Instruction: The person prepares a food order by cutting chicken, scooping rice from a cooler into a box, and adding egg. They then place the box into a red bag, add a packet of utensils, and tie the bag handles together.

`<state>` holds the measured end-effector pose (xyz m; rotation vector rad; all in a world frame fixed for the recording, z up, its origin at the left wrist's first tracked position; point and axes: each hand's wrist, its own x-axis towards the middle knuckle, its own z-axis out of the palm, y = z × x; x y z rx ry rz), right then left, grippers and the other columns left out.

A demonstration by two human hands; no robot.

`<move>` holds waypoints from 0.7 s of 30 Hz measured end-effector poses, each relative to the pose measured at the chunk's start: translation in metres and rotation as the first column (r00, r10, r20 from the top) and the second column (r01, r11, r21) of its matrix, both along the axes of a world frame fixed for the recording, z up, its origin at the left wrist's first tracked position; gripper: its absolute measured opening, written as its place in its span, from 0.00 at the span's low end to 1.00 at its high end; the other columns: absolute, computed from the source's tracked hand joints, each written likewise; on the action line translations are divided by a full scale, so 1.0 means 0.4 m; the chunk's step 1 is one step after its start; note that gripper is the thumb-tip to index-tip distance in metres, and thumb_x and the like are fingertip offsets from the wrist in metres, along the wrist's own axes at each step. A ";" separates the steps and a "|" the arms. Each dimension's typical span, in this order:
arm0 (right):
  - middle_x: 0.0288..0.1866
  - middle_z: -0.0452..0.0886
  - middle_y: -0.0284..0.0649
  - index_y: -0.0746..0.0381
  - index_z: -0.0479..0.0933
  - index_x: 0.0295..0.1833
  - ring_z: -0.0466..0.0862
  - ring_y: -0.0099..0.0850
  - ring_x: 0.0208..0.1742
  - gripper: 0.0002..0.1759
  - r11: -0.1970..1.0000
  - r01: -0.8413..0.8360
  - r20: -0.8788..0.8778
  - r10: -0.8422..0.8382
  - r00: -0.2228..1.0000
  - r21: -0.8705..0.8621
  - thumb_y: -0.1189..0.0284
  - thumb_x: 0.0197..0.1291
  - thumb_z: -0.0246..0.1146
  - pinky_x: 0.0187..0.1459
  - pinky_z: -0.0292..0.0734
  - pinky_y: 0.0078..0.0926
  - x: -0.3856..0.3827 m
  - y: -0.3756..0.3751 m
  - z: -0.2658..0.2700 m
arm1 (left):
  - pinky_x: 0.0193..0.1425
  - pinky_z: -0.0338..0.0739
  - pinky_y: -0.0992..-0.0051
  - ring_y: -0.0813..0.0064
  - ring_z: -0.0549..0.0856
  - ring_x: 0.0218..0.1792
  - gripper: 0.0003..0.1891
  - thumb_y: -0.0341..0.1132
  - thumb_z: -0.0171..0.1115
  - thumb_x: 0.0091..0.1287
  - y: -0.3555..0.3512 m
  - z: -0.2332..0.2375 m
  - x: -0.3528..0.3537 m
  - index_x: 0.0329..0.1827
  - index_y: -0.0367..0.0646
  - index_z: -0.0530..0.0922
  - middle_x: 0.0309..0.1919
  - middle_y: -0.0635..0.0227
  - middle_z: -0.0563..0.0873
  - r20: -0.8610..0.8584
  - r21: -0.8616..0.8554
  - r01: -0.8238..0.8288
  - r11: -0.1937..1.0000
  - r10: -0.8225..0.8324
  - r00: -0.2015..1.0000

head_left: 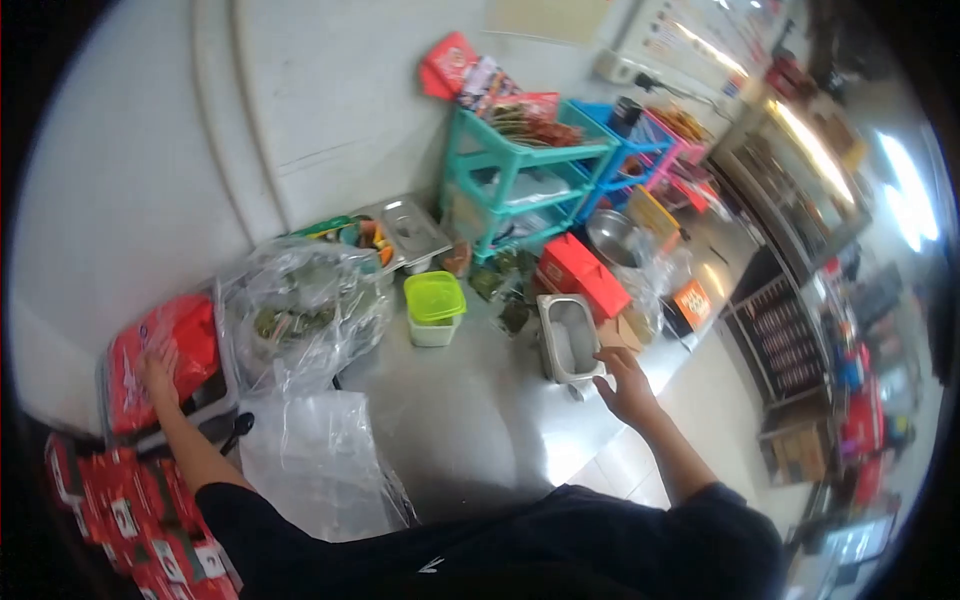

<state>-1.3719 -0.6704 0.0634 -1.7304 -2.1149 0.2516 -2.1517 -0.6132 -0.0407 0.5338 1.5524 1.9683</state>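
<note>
My left hand [158,372] lies with outstretched fingers on a red plastic bag [190,335], which sits in a grey bin [228,345] at the left end of the steel table. At the right, my right hand [628,388] is open, its fingertips right at the rim of a small steel container [560,350]. Something whitish shows inside that container. Behind it stands a red box [583,276]. A large see-through plastic bag [310,320] with green leaves in it is beside the grey bin.
A green-lidded tub [434,308] stands mid-table, near a steel lidded pan [408,230]. Teal shelf baskets [530,155] and blue ones line the wall. A steel bowl [612,236] is behind the red box. Flat plastic sheets [305,450] lie at the front edge. Red packets [125,510] are stacked lower left.
</note>
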 end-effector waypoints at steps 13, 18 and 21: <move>0.48 0.74 0.46 0.62 0.71 0.52 0.80 0.42 0.43 0.19 0.987 0.158 -0.001 -0.158 0.987 -0.023 0.75 0.52 0.62 0.45 0.76 0.36 0.086 -0.077 0.000 | 0.55 0.70 0.58 0.45 0.76 0.53 0.32 0.47 0.62 0.58 0.018 -0.037 0.010 0.61 0.34 0.67 0.51 0.43 0.76 -0.754 -0.645 -0.458 0.612 -0.606 0.253; 0.50 0.74 0.46 0.61 0.72 0.52 0.80 0.40 0.44 0.18 0.977 0.200 0.017 -0.199 0.980 -0.078 0.74 0.54 0.62 0.46 0.76 0.35 0.105 -0.084 -0.002 | 0.51 0.71 0.55 0.43 0.78 0.48 0.31 0.53 0.59 0.58 0.017 -0.170 -0.156 0.51 0.31 0.73 0.44 0.41 0.79 -0.700 -0.699 -0.467 0.542 -0.651 0.294; 0.50 0.74 0.46 0.61 0.72 0.52 0.80 0.40 0.44 0.18 0.976 0.204 0.003 -0.204 0.979 -0.082 0.74 0.55 0.61 0.47 0.76 0.34 0.100 -0.081 0.005 | 0.45 0.73 0.56 0.44 0.79 0.41 0.29 0.53 0.60 0.58 0.012 -0.188 -0.158 0.44 0.30 0.73 0.36 0.42 0.80 -0.773 -0.600 -0.514 0.613 -0.610 0.175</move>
